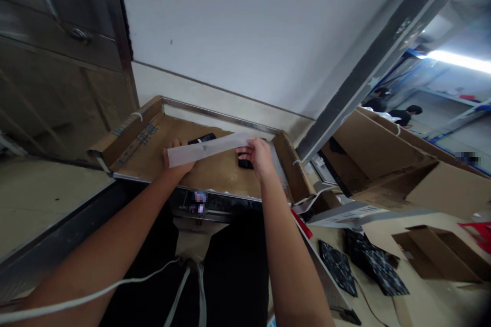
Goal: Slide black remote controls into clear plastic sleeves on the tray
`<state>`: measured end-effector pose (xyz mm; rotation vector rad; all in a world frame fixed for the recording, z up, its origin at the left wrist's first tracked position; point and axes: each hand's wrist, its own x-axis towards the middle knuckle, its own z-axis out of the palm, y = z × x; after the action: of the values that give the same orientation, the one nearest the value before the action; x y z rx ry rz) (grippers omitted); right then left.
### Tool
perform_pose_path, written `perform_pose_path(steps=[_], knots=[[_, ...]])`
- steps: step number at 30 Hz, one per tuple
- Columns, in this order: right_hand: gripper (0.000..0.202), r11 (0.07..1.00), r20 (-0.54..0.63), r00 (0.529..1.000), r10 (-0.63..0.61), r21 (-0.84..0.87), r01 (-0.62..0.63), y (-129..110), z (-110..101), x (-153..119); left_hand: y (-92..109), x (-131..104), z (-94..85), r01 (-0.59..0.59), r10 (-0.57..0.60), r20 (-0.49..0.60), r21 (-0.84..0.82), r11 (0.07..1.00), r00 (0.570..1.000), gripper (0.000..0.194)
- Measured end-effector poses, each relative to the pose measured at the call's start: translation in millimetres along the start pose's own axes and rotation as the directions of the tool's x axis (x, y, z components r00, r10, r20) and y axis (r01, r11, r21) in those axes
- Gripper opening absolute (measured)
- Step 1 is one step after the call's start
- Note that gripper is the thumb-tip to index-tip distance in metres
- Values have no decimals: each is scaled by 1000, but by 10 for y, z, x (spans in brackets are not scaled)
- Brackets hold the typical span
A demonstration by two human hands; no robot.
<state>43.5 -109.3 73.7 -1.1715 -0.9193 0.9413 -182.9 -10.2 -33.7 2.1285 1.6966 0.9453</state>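
A long translucent white strip [209,149], perhaps a flat plastic sleeve, runs slantwise above a cardboard-lined tray. My right hand [261,156] is closed on its right end, thumb and forefinger pinched together, other fingers curled. At the strip's left end is my left hand [184,167], low over the cardboard. The strip covers most of that hand, and only some fingers show above and beside it, so its grip is hidden. Just right of these fingers lies a black object [207,138] with a white band. A second black item [244,161] rests under my right hand.
The tray [226,176] has raised cardboard sides, with blue writing on the left one. A large open carton [383,158] stands at right. Dark patterned packets [378,265] and a smaller box [445,253] lie below it. Two people [402,115] are farther off. A white cable [115,283] crosses my left forearm.
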Motion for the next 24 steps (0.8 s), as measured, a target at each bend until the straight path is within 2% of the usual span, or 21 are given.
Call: perform_pose_path(steps=[3, 5, 7, 9, 11, 13, 15, 17, 18, 21, 24], knots=[[18, 982, -86, 987, 135, -124, -145, 535, -40, 15, -16, 0, 18, 5, 3, -77, 105, 994, 997, 43], [16, 968, -128, 983, 131, -196, -155, 799, -43, -14, -49, 21, 17, 9, -3, -85, 73, 997, 996, 49], [14, 965, -136, 986, 95, -230, -124, 955, -44, -38, -96, 66, 17, 22, -23, -115, -11, 1000, 993, 55], [13, 969, -135, 988, 76, -225, -105, 1020, -53, -43, -141, 125, 14, 42, -72, -137, -209, 977, 988, 50], [15, 975, -143, 987, 73, -197, -101, 1035, -69, -37, -166, 178, -3, 72, -131, -112, -422, 904, 985, 41], [18, 982, -152, 987, 56, -169, -81, 1039, -84, -34, -165, 207, -49, 137, -202, -32, -632, 763, 979, 42], [20, 986, -146, 989, 33, -155, -55, 1046, -93, -43, -147, 206, -125, 218, -258, 75, -781, 586, 963, 49], [22, 988, -130, 991, 15, -153, -34, 1055, -95, -60, -127, 188, -217, 308, -278, 205, -860, 406, 938, 58], [23, 988, -127, 992, 7, -150, -26, 1059, -95, -69, -120, 178, -261, 343, -275, 253, -868, 358, 928, 64], [26, 992, -160, 987, -23, -129, 2, 1060, -101, -87, -113, 148, -347, 365, -240, 301, -882, 297, 923, 77], [28, 993, -212, 976, -44, -114, 20, 1061, -117, -87, -94, 107, -351, 345, -185, 299, -880, 327, 936, 75]])
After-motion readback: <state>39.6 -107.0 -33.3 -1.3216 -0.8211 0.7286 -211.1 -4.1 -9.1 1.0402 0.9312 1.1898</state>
